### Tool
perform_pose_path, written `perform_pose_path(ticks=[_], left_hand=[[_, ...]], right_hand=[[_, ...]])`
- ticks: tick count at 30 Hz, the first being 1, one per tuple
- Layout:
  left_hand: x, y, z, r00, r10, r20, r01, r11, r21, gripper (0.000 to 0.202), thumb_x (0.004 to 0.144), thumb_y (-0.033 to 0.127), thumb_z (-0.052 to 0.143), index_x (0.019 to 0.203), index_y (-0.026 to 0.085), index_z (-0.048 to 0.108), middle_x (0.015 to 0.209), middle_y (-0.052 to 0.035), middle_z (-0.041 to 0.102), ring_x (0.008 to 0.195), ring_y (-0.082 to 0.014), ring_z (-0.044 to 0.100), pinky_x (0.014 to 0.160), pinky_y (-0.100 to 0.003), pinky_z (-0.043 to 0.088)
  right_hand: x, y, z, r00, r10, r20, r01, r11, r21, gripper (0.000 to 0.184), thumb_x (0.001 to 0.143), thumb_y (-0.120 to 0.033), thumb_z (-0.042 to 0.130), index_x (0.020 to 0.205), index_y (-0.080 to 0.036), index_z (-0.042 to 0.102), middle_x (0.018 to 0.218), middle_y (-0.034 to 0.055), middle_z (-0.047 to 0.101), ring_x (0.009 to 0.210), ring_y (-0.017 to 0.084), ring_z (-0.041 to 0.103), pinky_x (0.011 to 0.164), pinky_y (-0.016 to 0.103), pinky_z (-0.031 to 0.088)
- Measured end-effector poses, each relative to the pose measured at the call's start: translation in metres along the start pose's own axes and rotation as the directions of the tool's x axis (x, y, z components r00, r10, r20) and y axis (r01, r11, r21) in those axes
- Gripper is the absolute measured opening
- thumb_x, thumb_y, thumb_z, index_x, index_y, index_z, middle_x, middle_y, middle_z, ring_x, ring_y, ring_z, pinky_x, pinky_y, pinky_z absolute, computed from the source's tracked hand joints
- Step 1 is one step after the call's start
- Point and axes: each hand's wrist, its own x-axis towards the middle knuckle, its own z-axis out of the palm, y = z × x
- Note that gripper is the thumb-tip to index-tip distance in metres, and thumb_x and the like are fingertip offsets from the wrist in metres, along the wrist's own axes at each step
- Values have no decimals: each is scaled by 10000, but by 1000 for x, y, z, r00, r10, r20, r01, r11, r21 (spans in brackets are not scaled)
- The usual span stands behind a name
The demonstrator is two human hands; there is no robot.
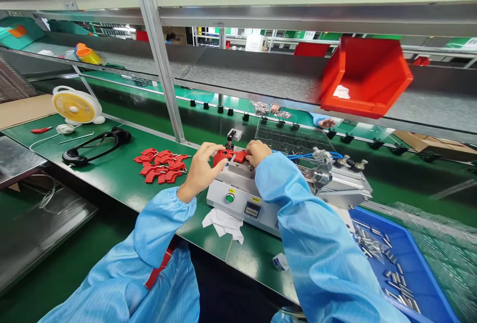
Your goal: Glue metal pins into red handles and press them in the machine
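Note:
On top of a bench machine (238,194) with a green button lies a red plastic part (228,154). My left hand (203,166) curls round its left end, thumb in front and fingers behind. At the other end, the bent fingers of my right hand (258,153) grip the red plastic too; my fingertips there are partly hidden. To the left of the machine, a pile of similar red parts (162,165) lies on the green bench. A small metal-topped fixture (234,135) stands just behind my hands.
Right of the machine sits a blue tray (421,258) of metal pins. A white cloth (224,223) and small bottle (280,262) lie in front. Headgear (97,146) and a yellow fan (76,106) are at left. A red bin (367,77) hangs over the shelf edge. Another person's hand (326,122) shows behind.

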Motion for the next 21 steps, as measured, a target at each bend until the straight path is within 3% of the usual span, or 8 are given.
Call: perform_pose_path(ticks=[3,6,8,10,13,17,21], left_hand=[[7,3,12,999,48,-22,-47,999,17,223,909,240,651,1113,183,719,1082,-75,636,900,-172,603,793,-289,530],[18,5,28,992,62,110,-77,988,132,228,939,222,635,1155,185,697,1145,-81,629,1020,-190,624,857,-294,536],[29,6,42,955,19,296,-118,940,320,222,967,211,608,1174,173,680,1196,-96,628,1106,-214,618,907,-312,530],[41,8,57,891,-60,449,-184,858,479,212,980,190,581,1168,152,670,1209,-119,636,1125,-245,617,904,-339,529],[53,11,74,840,-113,531,-238,803,547,217,964,127,555,1149,124,669,1158,-143,660,1115,-291,623,856,-374,530],[50,9,81,824,-91,559,-273,801,532,195,975,132,555,1124,126,680,1151,-141,671,1117,-293,620,887,-390,521],[31,-4,73,844,-36,535,-275,827,491,231,1045,275,526,1166,147,676,1292,-137,643,1183,-282,585,946,-414,504]], right_hand=[[-11,21,-13,995,55,-88,-50,997,60,310,1012,-205,538,1255,-151,723,1299,120,675,1202,236,640,1050,338,511],[-41,46,-18,997,12,-79,-4,995,95,255,973,-208,587,1167,-164,747,1156,87,730,1063,214,688,945,304,530],[-67,59,-12,1000,0,-22,1,999,41,195,943,-206,613,1062,-180,766,1085,78,746,1012,225,702,868,301,530],[-91,68,0,998,40,38,-38,998,-52,180,938,-210,606,1015,-186,767,1095,89,746,1028,252,709,830,315,532],[-122,81,24,996,51,76,-44,994,-97,214,943,-210,567,1025,-191,763,1115,103,740,1053,266,711,844,337,557],[-158,107,49,993,-70,-95,72,997,20,324,954,-245,516,1196,-197,726,1212,117,719,1122,257,694,957,374,584],[-204,125,57,931,-74,-358,114,989,92,333,1016,-372,476,1172,-183,703,1189,141,715,1107,267,699,945,400,600]])
